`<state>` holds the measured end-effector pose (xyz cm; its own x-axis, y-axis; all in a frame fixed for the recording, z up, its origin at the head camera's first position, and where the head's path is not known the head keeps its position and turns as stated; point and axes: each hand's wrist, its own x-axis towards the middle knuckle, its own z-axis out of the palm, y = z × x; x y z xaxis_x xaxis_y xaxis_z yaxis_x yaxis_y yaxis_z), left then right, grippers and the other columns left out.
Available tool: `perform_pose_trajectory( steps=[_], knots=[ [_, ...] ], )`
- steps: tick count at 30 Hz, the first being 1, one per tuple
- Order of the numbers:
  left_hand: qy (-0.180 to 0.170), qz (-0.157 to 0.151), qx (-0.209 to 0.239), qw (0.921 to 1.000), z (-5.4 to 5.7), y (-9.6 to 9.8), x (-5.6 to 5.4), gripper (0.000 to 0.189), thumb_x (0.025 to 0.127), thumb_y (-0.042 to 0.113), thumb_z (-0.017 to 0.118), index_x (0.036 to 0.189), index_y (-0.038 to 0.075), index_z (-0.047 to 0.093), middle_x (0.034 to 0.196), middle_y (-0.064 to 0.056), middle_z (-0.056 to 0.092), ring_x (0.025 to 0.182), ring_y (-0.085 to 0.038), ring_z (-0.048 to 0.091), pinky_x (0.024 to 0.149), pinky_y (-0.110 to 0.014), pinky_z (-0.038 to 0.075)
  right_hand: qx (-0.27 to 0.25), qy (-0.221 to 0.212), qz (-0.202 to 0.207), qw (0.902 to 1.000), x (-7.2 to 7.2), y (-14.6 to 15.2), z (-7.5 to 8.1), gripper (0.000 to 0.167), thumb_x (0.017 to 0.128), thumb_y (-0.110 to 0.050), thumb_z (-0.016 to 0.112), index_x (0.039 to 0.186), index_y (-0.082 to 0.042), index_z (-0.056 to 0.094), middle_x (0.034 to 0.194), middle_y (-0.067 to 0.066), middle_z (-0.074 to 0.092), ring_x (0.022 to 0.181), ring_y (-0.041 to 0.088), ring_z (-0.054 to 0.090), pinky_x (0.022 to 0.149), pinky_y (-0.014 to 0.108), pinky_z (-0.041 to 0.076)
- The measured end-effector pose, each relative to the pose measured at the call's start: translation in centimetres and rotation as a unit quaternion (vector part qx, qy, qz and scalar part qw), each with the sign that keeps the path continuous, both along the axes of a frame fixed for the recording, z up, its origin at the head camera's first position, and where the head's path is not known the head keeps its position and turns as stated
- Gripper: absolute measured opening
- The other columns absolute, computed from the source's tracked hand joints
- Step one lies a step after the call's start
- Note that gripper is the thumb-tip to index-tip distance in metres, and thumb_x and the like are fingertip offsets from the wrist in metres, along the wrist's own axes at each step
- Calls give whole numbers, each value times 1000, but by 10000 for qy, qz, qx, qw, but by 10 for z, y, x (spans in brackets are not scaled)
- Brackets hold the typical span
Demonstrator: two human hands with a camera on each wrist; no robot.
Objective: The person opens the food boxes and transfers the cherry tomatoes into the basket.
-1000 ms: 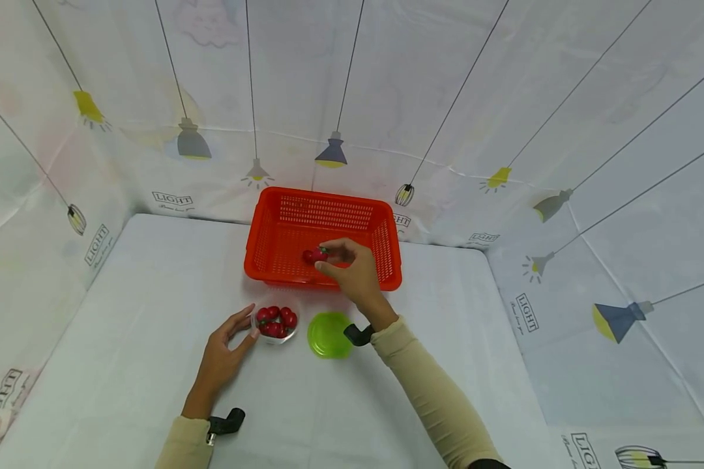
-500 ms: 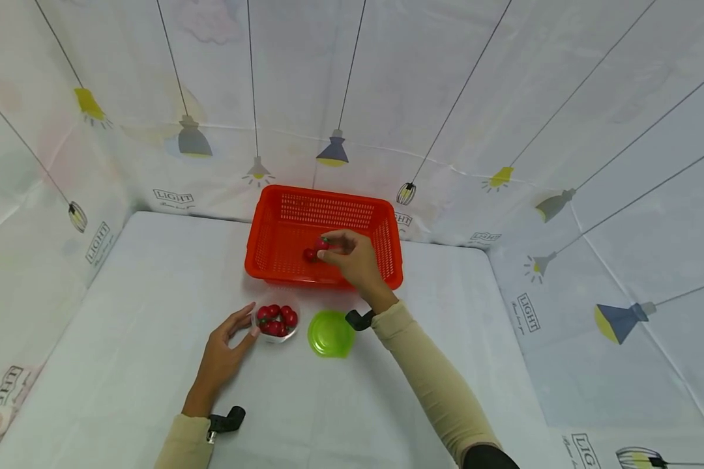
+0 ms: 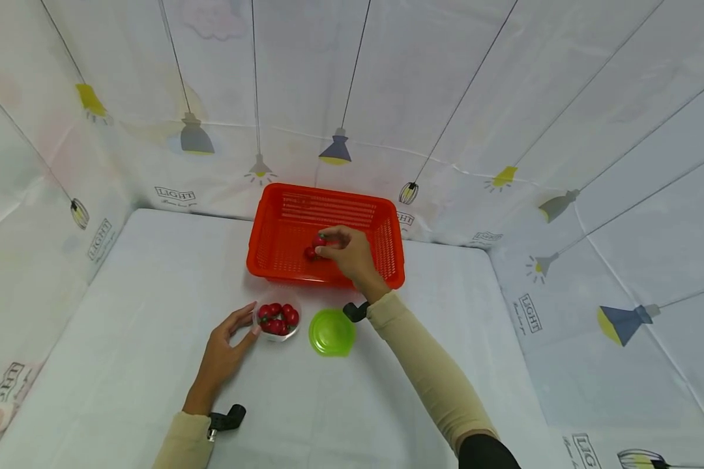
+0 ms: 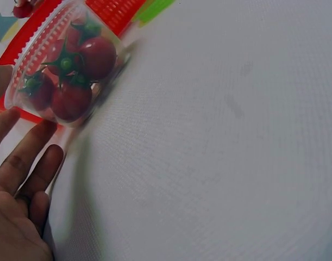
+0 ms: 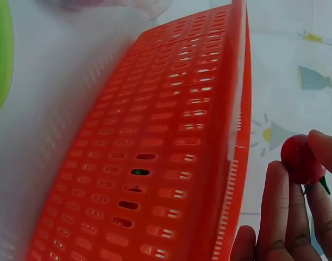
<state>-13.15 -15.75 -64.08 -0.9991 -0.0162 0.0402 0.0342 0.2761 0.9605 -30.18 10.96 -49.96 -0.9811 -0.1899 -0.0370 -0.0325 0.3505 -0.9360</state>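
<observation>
My right hand point(image 3: 353, 255) pinches a red cherry tomato point(image 5: 301, 159) with a green stem between thumb and fingertips. In the head view it hovers over the red slotted basket point(image 3: 258, 251), where another cherry tomato point(image 3: 310, 253) lies close below the held one. My left hand point(image 3: 223, 352) holds the side of a small clear plastic cup point(image 4: 108, 81), thumb and fingers around its wall. Several cherry tomatoes point(image 4: 71, 101) with green stems fill the cup, which stands on the white-covered table in front of the basket.
A green lid point(image 3: 332, 333) lies on the white table cover point(image 3: 305, 410), just right of the cup. The basket stands at the back against the patterned wall sheet point(image 3: 293, 78), and similar sheets rise on both sides.
My right hand has lifted a cherry tomato slightly away from the one beside it in the basket. My left hand and the cup have kept their place.
</observation>
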Motion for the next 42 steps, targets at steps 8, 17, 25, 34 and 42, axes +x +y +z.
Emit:
perform_pose_trajectory(
  steps=[8, 17, 25, 34, 42],
  knots=[
    [32, -54, 107, 9999, -2, 1, -1, 53, 104, 27, 71, 154, 21, 55, 147, -10, 67, 140, -30, 59, 126, -64, 29, 215, -206, -40, 9995, -6, -2, -8, 29, 91, -19, 87, 118, -27, 78, 118, -3, 76, 98, 21, 68, 83, 29, 57],
    [58, -57, 95, 9999, -3, -1, 0, 51, 104, 28, 71, 153, 20, 57, 147, -9, 67, 141, -30, 59, 126, -65, 27, 387, -454, -20, 9982, -15, 3, -22, 30, 91, -20, 86, 120, -23, 78, 119, -2, 75, 99, 22, 57, 81, 32, 49],
    [22, -32, 104, 9999, -3, 0, -1, 51, 104, 29, 71, 152, 19, 57, 147, -10, 67, 141, -31, 58, 126, -66, 26, 427, -480, 57, 9979, -23, 6, -28, 27, 92, -20, 86, 118, -23, 78, 120, -3, 75, 107, 22, 62, 89, 33, 52],
    [17, -18, 138, 9999, 0, 0, 1, 51, 104, 29, 71, 151, 17, 57, 146, -11, 67, 139, -31, 60, 126, -66, 27, 345, -512, 137, 9980, -31, 5, -30, 30, 91, -15, 85, 120, -18, 78, 119, 0, 77, 108, 22, 65, 92, 34, 52],
    [20, -12, 72, 10000, 2, 1, 1, 51, 104, 29, 71, 152, 17, 57, 146, -11, 67, 139, -32, 60, 125, -66, 29, 415, -583, 234, 9972, -38, 6, -33, 31, 90, -11, 86, 119, -20, 79, 119, 0, 77, 116, 22, 66, 100, 39, 53]
  ],
)
